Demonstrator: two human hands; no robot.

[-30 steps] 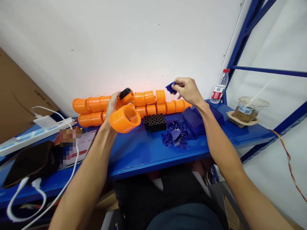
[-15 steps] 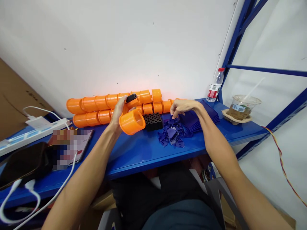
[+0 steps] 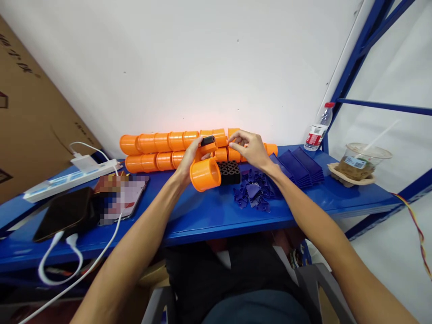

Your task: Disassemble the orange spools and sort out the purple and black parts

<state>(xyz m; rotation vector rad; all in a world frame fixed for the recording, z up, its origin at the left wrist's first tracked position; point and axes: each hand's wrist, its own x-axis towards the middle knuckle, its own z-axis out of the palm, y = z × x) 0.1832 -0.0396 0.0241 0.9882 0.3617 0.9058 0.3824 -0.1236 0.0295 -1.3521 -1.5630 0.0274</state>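
Observation:
My left hand (image 3: 187, 163) is closed around an orange plastic cylinder (image 3: 205, 173) whose open mouth faces me; a small black piece (image 3: 208, 140) sits on its top arm. My right hand (image 3: 249, 150) has its fingers curled and pinched just right of that black piece, above a block of black rollers (image 3: 229, 172). What the right fingers hold, if anything, is too small to make out. A pile of small dark blue plastic pieces (image 3: 252, 193) lies under my right wrist.
Rows of orange cylinders (image 3: 158, 150) lie along the white wall on the blue shelf (image 3: 202, 211). Stacked dark blue sheets (image 3: 300, 164), a water bottle (image 3: 317, 128) and a drink cup (image 3: 358, 163) sit right. A power strip (image 3: 72, 175), phones (image 3: 67, 213) and white cables lie left.
My right hand rose from the blue pieces and came left beside the black piece on the orange cylinder. The left hand kept its hold on the cylinder. The camera view shifted.

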